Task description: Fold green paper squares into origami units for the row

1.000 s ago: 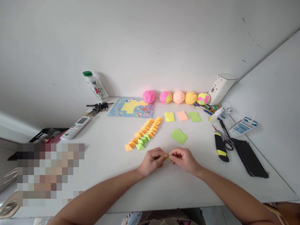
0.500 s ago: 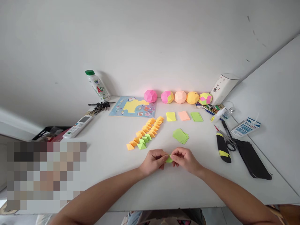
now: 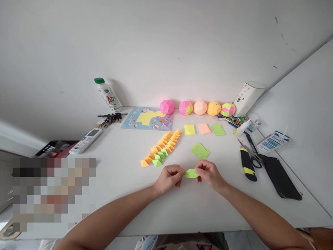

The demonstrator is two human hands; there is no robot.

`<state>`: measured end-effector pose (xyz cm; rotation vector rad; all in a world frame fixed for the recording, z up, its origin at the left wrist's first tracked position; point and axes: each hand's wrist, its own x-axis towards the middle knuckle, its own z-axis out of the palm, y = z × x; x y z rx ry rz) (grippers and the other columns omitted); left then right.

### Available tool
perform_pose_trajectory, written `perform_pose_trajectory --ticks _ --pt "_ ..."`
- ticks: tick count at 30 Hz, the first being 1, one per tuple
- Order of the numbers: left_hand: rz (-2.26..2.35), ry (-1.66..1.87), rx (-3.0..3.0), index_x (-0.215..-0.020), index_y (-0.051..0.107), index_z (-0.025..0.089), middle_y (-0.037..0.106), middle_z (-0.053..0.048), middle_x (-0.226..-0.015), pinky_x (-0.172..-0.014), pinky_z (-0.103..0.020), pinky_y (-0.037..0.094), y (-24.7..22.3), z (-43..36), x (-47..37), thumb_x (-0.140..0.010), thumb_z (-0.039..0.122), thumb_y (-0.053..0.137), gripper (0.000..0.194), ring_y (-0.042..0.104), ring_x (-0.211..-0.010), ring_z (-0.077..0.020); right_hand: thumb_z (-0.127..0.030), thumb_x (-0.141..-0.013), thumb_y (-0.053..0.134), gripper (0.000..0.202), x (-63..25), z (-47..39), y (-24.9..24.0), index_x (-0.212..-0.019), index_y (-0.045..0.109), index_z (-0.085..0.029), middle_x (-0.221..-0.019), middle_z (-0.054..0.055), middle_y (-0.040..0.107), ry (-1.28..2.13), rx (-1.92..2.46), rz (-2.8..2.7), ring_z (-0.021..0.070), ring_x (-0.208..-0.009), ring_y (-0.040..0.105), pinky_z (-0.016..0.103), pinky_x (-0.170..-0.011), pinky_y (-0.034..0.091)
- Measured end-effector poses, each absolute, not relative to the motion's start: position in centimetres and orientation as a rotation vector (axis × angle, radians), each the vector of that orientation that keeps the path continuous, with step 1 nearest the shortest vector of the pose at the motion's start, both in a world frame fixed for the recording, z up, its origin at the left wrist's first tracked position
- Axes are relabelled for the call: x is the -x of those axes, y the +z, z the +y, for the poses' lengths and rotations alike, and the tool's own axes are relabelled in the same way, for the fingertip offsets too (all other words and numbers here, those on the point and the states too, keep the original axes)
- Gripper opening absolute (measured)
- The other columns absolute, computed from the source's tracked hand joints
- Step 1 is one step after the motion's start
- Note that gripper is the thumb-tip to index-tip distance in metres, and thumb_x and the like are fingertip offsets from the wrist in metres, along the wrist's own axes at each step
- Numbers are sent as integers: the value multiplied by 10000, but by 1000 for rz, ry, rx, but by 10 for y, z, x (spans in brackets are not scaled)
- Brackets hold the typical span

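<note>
A small folded piece of green paper [image 3: 191, 173] is stretched between my two hands, just above the white table. My left hand [image 3: 170, 178] pinches its left end between thumb and finger. Its right end is in the pinch of my right hand [image 3: 209, 175]. Beyond my hands lies a small fanned pile of green paper sheets [image 3: 200, 151]. To the left of that pile run rows of folded orange paper pieces [image 3: 163, 141], with several folded green paper pieces [image 3: 157, 162] at the near end.
Stacks of yellow [image 3: 189, 129], peach [image 3: 204, 128] and green paper [image 3: 218, 130] lie farther back. Several paper balls [image 3: 200, 108] line the wall. On the right are a utility knife [image 3: 248, 164], scissors [image 3: 256, 161] and a black pouch [image 3: 282, 177]; a remote [image 3: 86, 141] and bottle [image 3: 108, 95] stand left.
My hands have moved slightly apart, the right one rightward and up a little. More of the green paper shows between them.
</note>
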<state>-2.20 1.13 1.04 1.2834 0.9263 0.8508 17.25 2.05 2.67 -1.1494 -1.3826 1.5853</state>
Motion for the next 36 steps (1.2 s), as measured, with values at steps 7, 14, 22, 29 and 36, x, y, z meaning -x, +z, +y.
perform_pose_trajectory --ticks 7,14,22,29,36 --pt "830 880 -1313 -815 578 152 509 -9 -737 -577 -231 383 3 13 19 -776 358 599 211 468 -621 -100 -224 -760 575 119 -170 15 22 -670 527 -163 -586 -41 506 1557 1135 -1546 102 -499 539 227 -490 456" --pt "923 883 -1351 -668 584 139 502 -13 -704 -577 -234 363 8 14 19 -770 389 589 271 443 -618 -105 -264 -758 574 153 -171 15 22 -656 519 -165 -586 -27 507 1526 1162 -1549 109 -505 540 233 -495 473" --pt "878 781 -1172 -677 531 144 432 51 -495 -422 -192 264 7 15 20 -778 489 555 361 350 -424 -58 -207 -823 528 107 -179 18 30 -717 525 -189 -642 15 569 803 1110 -1706 136 -573 551 262 -544 474" --pt "708 714 -1162 -793 591 118 651 -82 -638 -515 -249 438 8 13 20 -863 534 377 473 588 -573 -152 -60 -841 492 156 -173 13 15 -836 590 -181 -760 52 620 76 659 -2235 150 -670 585 273 -617 497" --pt "716 725 -1024 -747 540 123 650 -71 -616 -426 -213 417 12 16 16 -819 495 502 380 642 -575 -180 -67 -856 490 162 -172 12 21 -831 616 -165 -756 59 635 -109 584 -2351 167 -717 584 292 -627 516"
